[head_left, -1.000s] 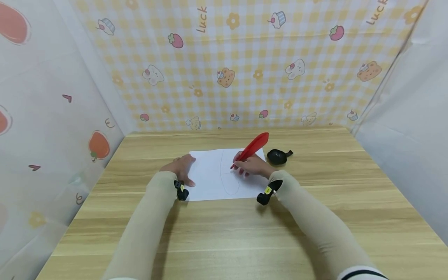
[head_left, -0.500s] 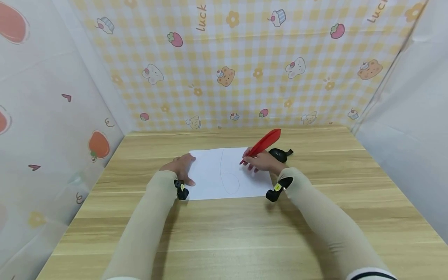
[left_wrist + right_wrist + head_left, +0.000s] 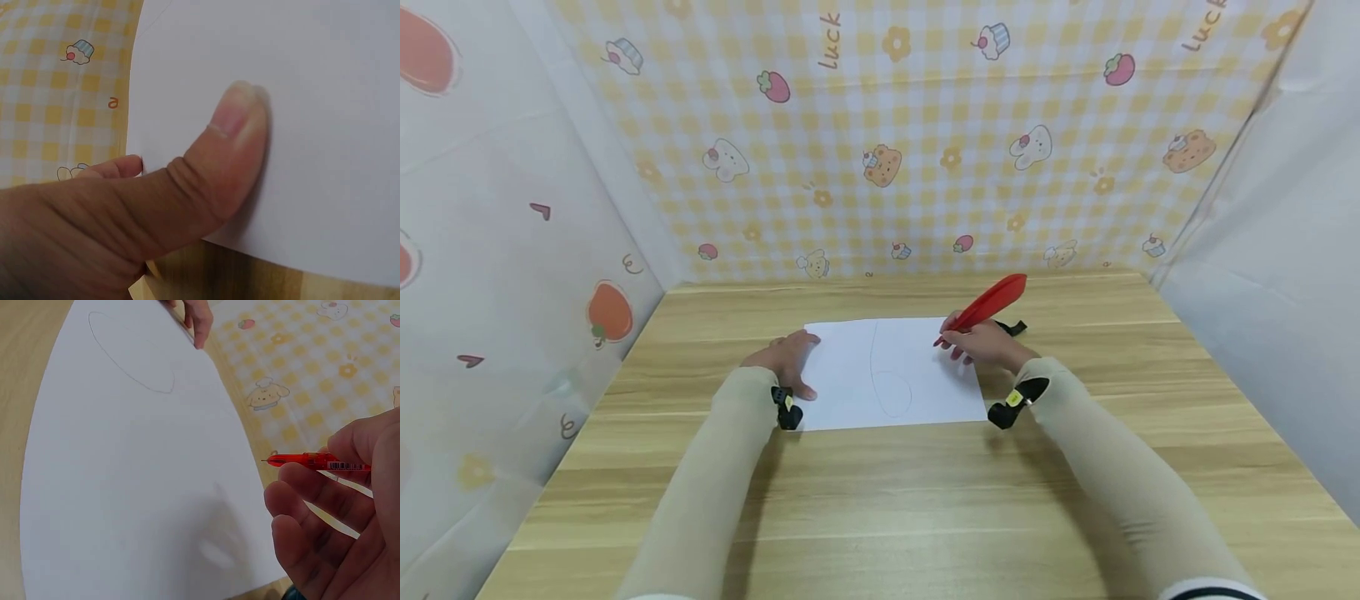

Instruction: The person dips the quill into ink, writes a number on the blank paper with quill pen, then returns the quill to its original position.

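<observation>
A white sheet of paper point(image 3: 842, 375) lies on the table with a thin line drawn on it, shaped like a 6. My left hand point(image 3: 786, 360) rests at its left edge. In the left wrist view the thumb point(image 3: 234, 134) lies across the paper, and a fingertip shows at the far edge. My right hand point(image 3: 983, 343) pinches a red feather pen point(image 3: 992, 302) over the right part of the sheet. Its bare tip shows in the right wrist view, where the red barrel point(image 3: 300, 460) sits between thumb and fingers. The tip appears to hover above the paper.
Behind the right hand is a black object, mostly hidden, with its strap end point(image 3: 1011, 327) showing. The wooden table point(image 3: 865, 508) reaches back to a yellow checked cloth point(image 3: 850, 125). White patterned sheeting point(image 3: 512, 275) closes off the left side, plain white sheeting the right.
My right hand has moved to the right and slightly away with the feather pen, off the drawn loop. It now covers most of the black object. The left hand has stayed in place.
</observation>
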Demonstrator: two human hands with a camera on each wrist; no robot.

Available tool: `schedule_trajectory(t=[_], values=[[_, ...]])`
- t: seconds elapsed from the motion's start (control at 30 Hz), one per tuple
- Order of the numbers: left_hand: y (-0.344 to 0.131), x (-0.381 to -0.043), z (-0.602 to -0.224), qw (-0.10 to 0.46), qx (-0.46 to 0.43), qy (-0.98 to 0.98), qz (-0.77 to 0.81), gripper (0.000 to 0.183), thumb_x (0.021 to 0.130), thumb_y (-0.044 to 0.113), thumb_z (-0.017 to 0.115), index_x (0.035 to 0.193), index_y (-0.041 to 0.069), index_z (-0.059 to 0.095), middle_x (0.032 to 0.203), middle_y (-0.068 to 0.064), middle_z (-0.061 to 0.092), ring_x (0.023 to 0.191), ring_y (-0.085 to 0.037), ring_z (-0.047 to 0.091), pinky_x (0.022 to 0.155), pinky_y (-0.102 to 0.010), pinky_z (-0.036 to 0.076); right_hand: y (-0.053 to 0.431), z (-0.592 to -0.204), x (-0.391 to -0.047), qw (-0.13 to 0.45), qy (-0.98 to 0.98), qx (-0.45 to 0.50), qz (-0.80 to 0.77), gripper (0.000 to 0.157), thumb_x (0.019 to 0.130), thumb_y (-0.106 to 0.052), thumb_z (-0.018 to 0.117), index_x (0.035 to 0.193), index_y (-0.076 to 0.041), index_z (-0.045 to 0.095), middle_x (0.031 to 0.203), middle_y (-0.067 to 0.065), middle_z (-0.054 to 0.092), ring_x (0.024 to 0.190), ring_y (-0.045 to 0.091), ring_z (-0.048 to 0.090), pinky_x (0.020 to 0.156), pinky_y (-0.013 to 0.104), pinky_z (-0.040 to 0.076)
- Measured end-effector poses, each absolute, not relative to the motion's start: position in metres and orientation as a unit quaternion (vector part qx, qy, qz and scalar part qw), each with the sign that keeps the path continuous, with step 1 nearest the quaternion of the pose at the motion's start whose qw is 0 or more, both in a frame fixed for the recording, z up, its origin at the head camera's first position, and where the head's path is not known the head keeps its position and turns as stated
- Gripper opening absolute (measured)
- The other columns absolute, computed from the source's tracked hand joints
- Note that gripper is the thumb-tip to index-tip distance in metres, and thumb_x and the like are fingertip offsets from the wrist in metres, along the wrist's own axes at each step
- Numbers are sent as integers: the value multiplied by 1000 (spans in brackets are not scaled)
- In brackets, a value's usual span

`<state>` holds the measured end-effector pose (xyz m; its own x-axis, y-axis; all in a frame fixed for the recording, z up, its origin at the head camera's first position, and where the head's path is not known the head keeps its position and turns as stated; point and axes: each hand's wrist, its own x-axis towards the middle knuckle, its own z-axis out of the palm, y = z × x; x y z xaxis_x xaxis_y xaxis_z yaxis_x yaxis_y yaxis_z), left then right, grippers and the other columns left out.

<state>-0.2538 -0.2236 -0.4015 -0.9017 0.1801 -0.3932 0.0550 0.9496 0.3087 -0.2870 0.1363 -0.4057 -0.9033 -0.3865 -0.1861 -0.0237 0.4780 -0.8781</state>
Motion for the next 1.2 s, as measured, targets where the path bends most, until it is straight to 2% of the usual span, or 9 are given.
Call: schedule_trajectory(t=[0.1,0.23,0.5,0.77,1.2], values=[[-223,-253,-402,213,52,963,157,105,66,32,90,151,22,31,162,-10,9,144,-39,14,106,-63,28,142,-405,-288,174,839,-126,-500,19,99,-21,55,114,-8,56,108,17,67,86,32,66,69,37,55],[-223,-252,-402,211,48,963,163,102,65,30,91,150,24,33,162,-10,9,144,-39,15,103,-64,30,148,-405,-289,163,836,-131,-507,19,99,-18,55,113,-6,56,108,20,66,84,34,66,68,37,55],[-223,-252,-401,210,54,964,155,102,66,31,90,150,23,33,162,-11,10,144,-40,15,105,-63,28,164,-407,-291,147,843,-127,-502,22,99,-19,56,114,-4,56,101,22,65,77,30,61,64,34,54],[-222,-254,-401,209,69,964,147,101,67,31,90,151,21,33,161,-13,11,143,-42,16,105,-63,28,178,-405,-292,115,861,-146,-473,18,100,-20,54,111,-6,57,104,19,66,82,29,64,68,41,55],[-222,-252,-401,206,74,966,138,103,67,32,89,151,20,32,161,-15,11,143,-43,14,106,-64,26,204,-400,-294,74,877,-130,-456,20,100,-20,55,113,-5,57,103,19,65,82,27,66,69,44,56]])
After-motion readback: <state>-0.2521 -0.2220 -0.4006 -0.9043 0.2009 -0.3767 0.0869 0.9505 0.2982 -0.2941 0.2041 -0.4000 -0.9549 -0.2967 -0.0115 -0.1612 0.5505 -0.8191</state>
